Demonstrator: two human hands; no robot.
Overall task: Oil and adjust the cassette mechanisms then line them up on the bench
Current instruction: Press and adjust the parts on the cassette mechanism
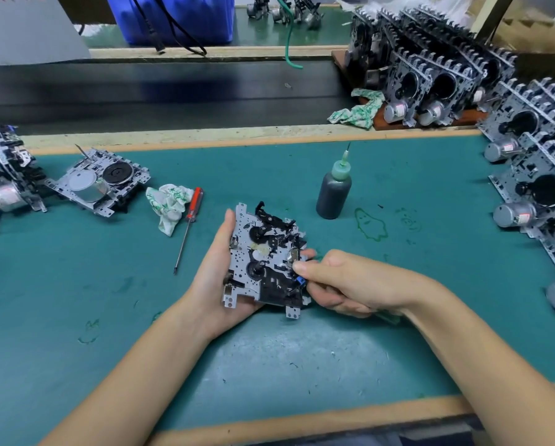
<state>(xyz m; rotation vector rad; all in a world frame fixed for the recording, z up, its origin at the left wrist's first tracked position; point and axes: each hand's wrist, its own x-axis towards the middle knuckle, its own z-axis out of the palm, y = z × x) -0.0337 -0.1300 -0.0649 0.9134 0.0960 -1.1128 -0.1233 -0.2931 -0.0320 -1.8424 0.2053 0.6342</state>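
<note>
Metal mechanism [264, 262]: cradled in left hand [216, 275] above green worktop [301, 355]; right hand [343, 281] fingers pinch its blue tab. Adjust gently, plate steady; oil bottle [334, 193] near.

Matt green bench mat [301, 349], metal cassette mechanism [240, 252] with black plastic

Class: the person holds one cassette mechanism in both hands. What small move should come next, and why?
Probably finish the adjustment: the right hand pinches the right edge of the grey metal cassette mechanism cradled in the left hand, and the dark oil bottle stands untouched.
</note>
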